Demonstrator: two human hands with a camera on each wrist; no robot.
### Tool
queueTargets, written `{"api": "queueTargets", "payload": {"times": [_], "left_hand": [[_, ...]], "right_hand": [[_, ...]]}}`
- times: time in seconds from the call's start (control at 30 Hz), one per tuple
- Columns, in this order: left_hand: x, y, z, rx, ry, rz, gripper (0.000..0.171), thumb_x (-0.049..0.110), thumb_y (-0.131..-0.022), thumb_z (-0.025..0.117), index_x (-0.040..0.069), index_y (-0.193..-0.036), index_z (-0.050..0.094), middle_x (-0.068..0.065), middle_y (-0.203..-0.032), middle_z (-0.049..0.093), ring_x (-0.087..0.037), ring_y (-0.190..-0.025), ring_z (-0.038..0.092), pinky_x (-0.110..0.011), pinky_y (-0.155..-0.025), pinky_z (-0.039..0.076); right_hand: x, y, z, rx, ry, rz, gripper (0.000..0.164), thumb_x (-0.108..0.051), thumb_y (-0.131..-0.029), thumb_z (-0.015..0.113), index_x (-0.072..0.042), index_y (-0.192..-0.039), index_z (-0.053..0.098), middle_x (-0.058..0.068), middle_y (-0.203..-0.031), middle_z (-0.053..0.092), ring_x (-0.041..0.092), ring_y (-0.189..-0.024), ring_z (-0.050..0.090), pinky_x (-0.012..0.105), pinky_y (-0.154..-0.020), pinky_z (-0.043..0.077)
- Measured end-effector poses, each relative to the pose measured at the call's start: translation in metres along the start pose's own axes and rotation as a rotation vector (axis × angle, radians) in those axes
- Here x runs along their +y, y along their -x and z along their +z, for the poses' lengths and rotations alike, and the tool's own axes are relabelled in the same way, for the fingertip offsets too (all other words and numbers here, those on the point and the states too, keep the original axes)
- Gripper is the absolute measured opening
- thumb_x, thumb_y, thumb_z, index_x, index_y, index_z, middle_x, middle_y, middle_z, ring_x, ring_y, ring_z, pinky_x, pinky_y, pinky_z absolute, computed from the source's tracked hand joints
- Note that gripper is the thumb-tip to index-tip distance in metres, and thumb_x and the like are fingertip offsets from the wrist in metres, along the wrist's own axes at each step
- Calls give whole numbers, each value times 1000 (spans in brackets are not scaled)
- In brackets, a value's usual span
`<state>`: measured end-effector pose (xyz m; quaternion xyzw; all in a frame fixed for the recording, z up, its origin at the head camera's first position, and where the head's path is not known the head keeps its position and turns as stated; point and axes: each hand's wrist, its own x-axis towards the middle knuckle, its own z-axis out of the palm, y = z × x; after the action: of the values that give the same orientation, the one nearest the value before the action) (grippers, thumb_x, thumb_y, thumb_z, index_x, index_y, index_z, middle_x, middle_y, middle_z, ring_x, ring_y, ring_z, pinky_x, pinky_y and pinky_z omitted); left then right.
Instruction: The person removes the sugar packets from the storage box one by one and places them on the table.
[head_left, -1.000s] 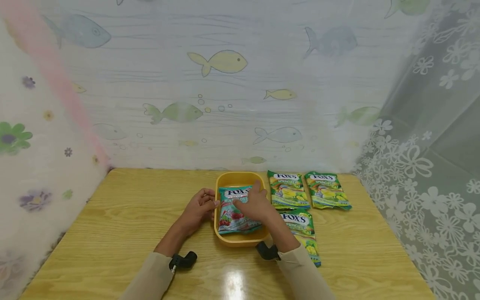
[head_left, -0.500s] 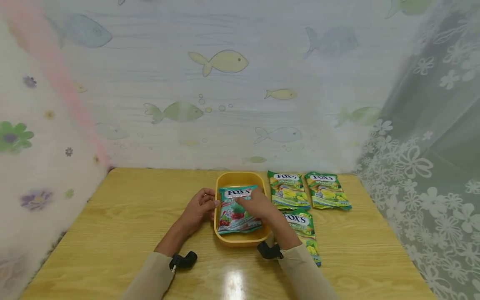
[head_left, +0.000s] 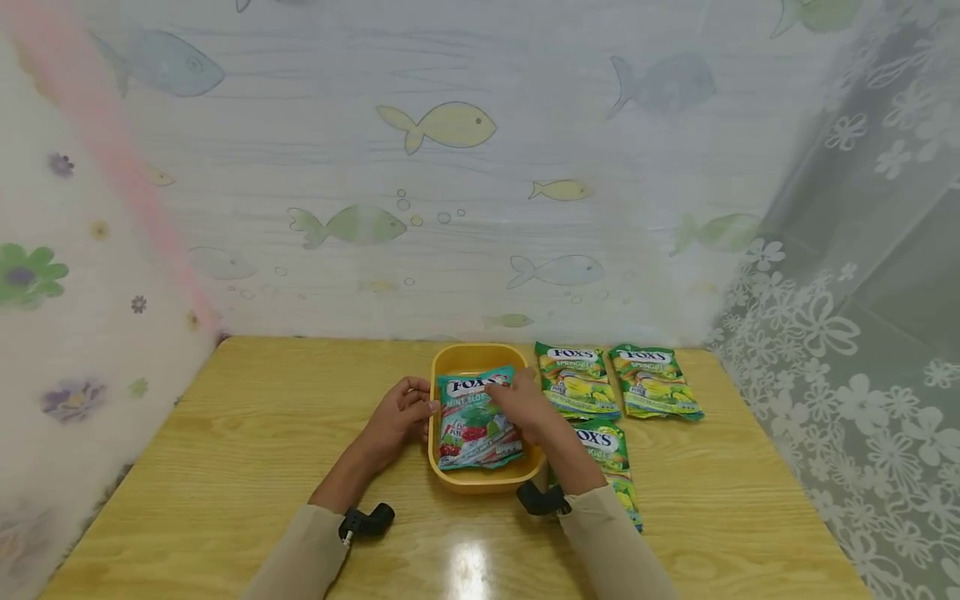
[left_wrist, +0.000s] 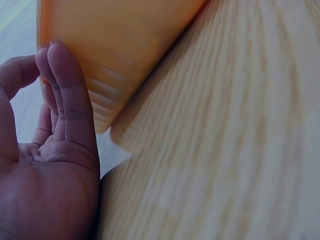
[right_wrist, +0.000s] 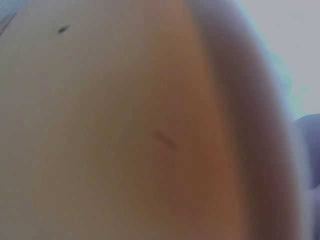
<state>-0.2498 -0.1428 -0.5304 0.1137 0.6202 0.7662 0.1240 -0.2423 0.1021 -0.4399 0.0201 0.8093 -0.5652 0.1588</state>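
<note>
A teal FOX'S mint candy bag (head_left: 472,433) lies inside a yellow plastic tub (head_left: 480,485), its top edge slightly raised. My right hand (head_left: 528,408) pinches the upper right side of this bag, thumb on the front and the other fingers hidden behind. At the tub's left wall, my left hand (head_left: 401,421) holds the rim with its thumb at the edge. In the left wrist view the fingers (left_wrist: 70,95) of that hand stand along the outer wall of the tub (left_wrist: 120,45). The tub's yellow side fills most of the right wrist view, blurred and close.
Right of the tub, two green FOX'S candy bags lie side by side, one nearer (head_left: 577,383) and one farther right (head_left: 655,382). A third green bag (head_left: 611,467) is partly under the right forearm. The wooden table (head_left: 262,417) meets a fish-patterned curtain (head_left: 450,208) behind.
The right hand has drawn back slightly toward the tub's right side, its thumb moving right across the bag. The teal bag's top has tilted and lifted a little. The left hand stays put.
</note>
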Motion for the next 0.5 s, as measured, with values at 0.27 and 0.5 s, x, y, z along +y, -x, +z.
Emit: {"api": "queueTargets", "payload": {"times": [0.27, 0.5], "left_hand": [[3, 4, 0, 0, 3, -1, 34, 11, -107, 64, 0, -130, 41, -8, -106, 58, -17, -71, 56, -28, -63, 56], [5, 4, 1, -5, 12, 7, 34, 10, -108, 62, -1, -131, 40, -9, -106, 57, -17, -70, 56, -28, -62, 55]], "right_hand": [[1, -3, 0, -58, -158, -17, 73, -11, -103, 60, -2, -154, 8, 28, -134, 46, 35, -109, 66, 47, -93, 60], [2, -6, -4, -98, -198, -12, 67, -13, -103, 60, -9, -151, 13, 28, -132, 51, 32, -102, 70, 40, -85, 62]]}}
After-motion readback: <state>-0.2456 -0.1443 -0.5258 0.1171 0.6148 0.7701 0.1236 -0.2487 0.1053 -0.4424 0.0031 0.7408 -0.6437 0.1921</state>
